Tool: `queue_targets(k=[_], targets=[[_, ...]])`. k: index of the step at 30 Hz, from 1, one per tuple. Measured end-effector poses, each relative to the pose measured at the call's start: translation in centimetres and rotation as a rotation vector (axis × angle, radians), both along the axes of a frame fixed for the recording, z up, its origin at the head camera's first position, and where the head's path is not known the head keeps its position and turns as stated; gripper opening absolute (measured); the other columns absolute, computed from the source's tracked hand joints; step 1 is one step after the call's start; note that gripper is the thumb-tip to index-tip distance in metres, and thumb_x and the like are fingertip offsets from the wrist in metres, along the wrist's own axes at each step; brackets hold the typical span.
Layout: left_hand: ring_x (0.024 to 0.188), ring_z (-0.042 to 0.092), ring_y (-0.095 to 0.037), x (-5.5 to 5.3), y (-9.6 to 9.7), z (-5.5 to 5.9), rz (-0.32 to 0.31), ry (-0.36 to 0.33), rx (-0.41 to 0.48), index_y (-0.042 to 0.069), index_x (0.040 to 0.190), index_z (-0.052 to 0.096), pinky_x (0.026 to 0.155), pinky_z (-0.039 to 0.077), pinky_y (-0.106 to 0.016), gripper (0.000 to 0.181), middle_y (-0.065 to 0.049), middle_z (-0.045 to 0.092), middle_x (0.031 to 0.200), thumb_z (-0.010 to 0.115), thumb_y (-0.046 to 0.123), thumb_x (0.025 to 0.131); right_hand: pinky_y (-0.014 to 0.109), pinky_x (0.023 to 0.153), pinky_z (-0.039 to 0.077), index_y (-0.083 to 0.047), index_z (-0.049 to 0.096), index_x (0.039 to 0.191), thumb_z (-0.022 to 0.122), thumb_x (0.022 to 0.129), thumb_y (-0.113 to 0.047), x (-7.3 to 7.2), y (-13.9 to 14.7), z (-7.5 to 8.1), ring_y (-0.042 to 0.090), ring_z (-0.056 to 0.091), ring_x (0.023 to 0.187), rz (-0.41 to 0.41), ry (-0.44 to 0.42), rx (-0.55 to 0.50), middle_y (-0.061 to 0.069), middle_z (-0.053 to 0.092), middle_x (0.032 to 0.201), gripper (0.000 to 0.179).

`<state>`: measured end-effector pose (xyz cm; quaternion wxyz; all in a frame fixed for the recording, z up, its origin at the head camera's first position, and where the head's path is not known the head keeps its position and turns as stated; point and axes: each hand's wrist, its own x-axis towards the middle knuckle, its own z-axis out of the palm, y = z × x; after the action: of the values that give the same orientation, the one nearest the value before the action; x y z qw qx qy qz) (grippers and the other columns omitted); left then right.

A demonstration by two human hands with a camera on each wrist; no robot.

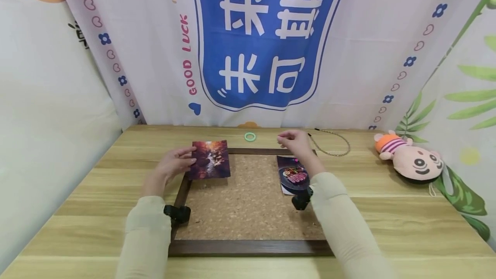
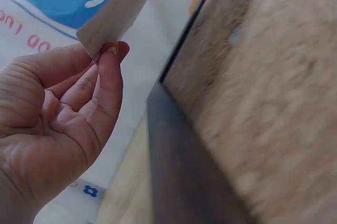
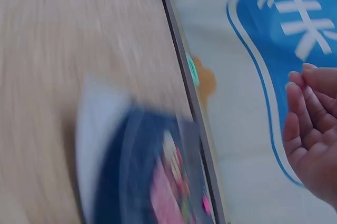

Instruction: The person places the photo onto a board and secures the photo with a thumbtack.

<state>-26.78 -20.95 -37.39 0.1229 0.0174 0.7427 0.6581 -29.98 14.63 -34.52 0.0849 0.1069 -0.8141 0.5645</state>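
My left hand (image 1: 173, 167) pinches the left edge of an autumn-scene photo (image 1: 211, 160) between thumb and fingers, over the upper left of the framed cork board (image 1: 252, 214). In the left wrist view the photo's pale back (image 2: 118, 18) shows above the fingertips. My right hand (image 1: 297, 143) is raised above the board's far right corner, its thumb and fingertips brought together; no object can be made out between them. Below it, a food photo (image 1: 291, 178) lies on the cork, with a pink pushpin (image 3: 206, 204) near its upper edge and a white edge showing.
Behind the board lie a green ring (image 1: 249, 137) and a thin beaded cord (image 1: 337, 154). A plush doll (image 1: 410, 158) sits at the right of the wooden table (image 1: 387, 218). A printed curtain (image 1: 155, 55) hangs at the back.
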Motion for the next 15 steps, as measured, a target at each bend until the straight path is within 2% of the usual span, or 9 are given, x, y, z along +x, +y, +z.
queue_targets(k=[3, 6, 10, 15], targets=[[0.120, 0.028, -0.034, -0.1, 0.5, -0.5, -0.022, -0.004, -0.016, -0.001, 0.133, 0.029, 0.089, 0.035, -0.039, 0.054, -0.027, 0.019, 0.135, 0.053, 0.002, 0.085, 0.043, 0.068, 0.046, 0.011, 0.061, 0.089, 0.059, 0.079, 0.000, -0.3, -2.3, -0.3, 0.039, 0.056, 0.075, 0.007, 0.009, -0.062, 0.016, 0.062, 0.075, 0.015], [0.118, 0.031, -0.034, -0.1, 0.7, -0.9, -0.043, -0.009, -0.038, -0.002, 0.133, 0.029, 0.087, 0.036, -0.039, 0.054, -0.028, 0.021, 0.134, 0.053, 0.002, 0.085, 0.042, 0.068, 0.046, 0.012, 0.061, 0.089, 0.059, 0.078, 0.002, -0.3, -4.6, -0.6, 0.031, 0.059, 0.070, 0.017, -0.012, -0.126, 0.016, 0.062, 0.076, 0.014], [0.109, 0.042, -0.030, -0.1, 1.1, -1.5, -0.045, -0.004, -0.096, -0.001, 0.130, 0.036, 0.080, 0.042, -0.035, 0.051, -0.027, 0.029, 0.130, 0.055, 0.001, 0.083, 0.042, 0.069, 0.047, 0.013, 0.060, 0.089, 0.059, 0.078, 0.005, -0.2, -7.1, -1.0, 0.019, 0.058, 0.064, 0.044, -0.061, -0.203, 0.015, 0.062, 0.078, 0.014], [0.094, 0.053, -0.020, -0.1, 1.6, -2.2, -0.053, 0.040, -0.163, -0.002, 0.127, 0.041, 0.072, 0.047, -0.032, 0.049, -0.026, 0.039, 0.123, 0.058, 0.001, 0.081, 0.039, 0.069, 0.047, 0.011, 0.061, 0.088, 0.060, 0.078, 0.002, 0.0, -9.1, -2.0, 0.029, 0.058, 0.072, 0.064, -0.100, -0.195, 0.012, 0.061, 0.077, 0.014]])
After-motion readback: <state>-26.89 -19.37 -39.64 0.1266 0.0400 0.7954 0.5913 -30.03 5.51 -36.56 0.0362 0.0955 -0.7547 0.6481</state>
